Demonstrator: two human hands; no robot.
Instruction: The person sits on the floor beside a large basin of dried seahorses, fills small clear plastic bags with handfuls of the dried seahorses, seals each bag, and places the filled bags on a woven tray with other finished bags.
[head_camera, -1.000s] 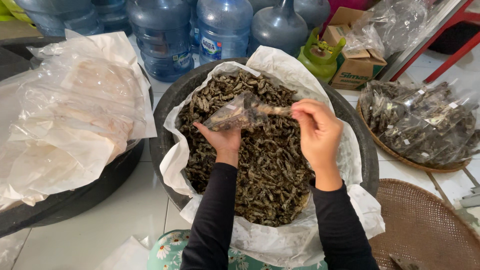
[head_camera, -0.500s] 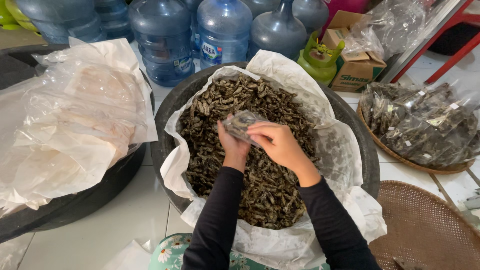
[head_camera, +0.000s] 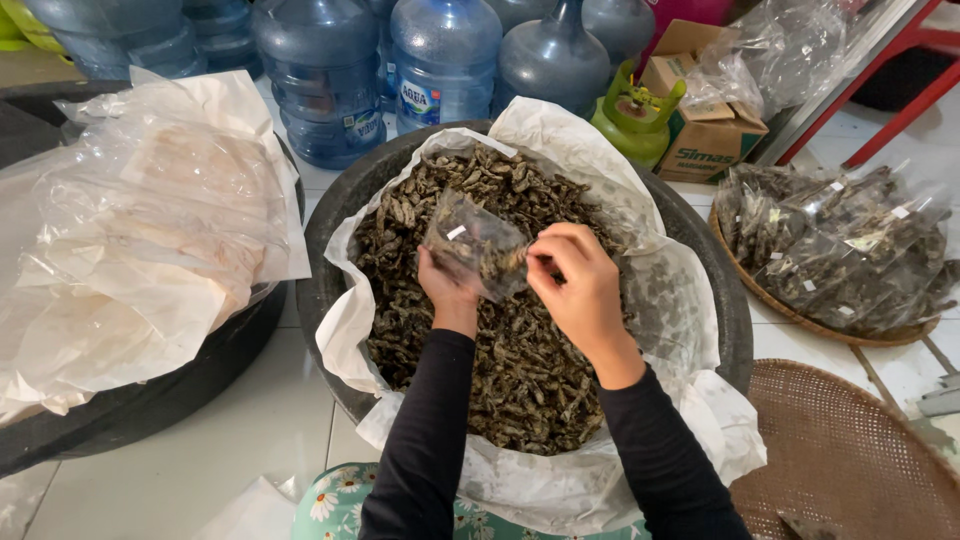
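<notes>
Small clear plastic bag part-filled with dark dried pieces, held above wide dark round basin lined with white paper. Left hand gripping bag from beneath, fingers closed on it. Right hand pinching bag's right edge. Woven tray of filled packets well apart, at right.

Open passage: above the dried pieces below both hands (basin-wide). Obstacles: water jugs ahead; bagged basin left; basket of packets right.
</notes>
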